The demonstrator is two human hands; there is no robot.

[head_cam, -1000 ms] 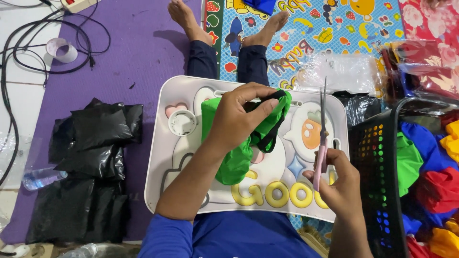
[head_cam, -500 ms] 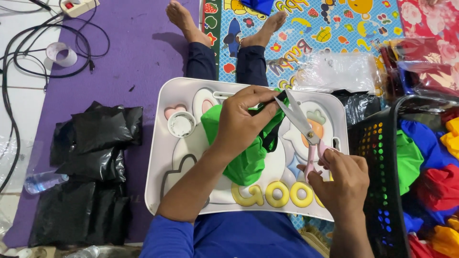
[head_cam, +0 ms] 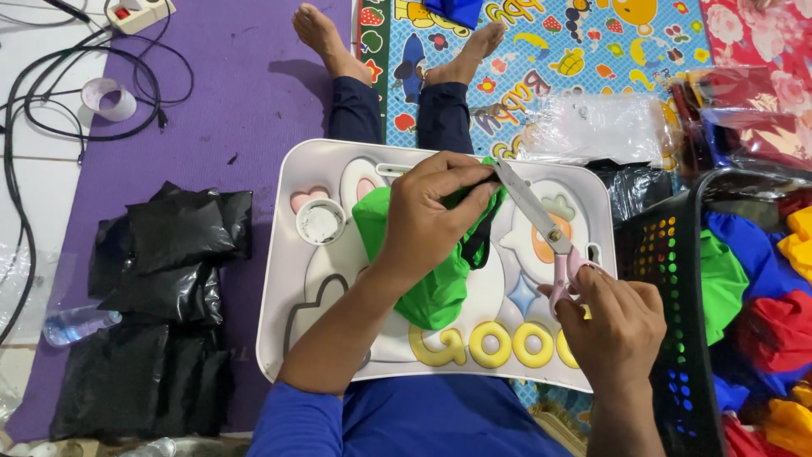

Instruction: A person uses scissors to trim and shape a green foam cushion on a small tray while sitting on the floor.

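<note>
L hand (head_cam: 431, 220) pinches green cloth (head_cam: 431, 288) taut above lap tray (head_cam: 288, 279); R hand (head_cam: 617, 326) grips pink scissors (head_cam: 545, 233), blades at pinched edge.

green cloth (head_cam: 436, 288) | pink-handled scissors (head_cam: 550, 241) | purple mat (head_cam: 245, 93) | black basket (head_cam: 668, 279)

The lap tray (head_cam: 338, 254) has bare surface along its left half, broken only by a round white cap (head_cam: 320, 222). Its centre is taken by the left hand (head_cam: 431, 216) gripping green cloth (head_cam: 436, 292), and its right side by the scissors (head_cam: 541, 224) held in the right hand (head_cam: 613, 326). A black basket (head_cam: 668, 279) walls off the right edge. Black bags (head_cam: 161, 288) crowd the purple mat (head_cam: 245, 85) to the left; the mat beyond them lies open.
</note>
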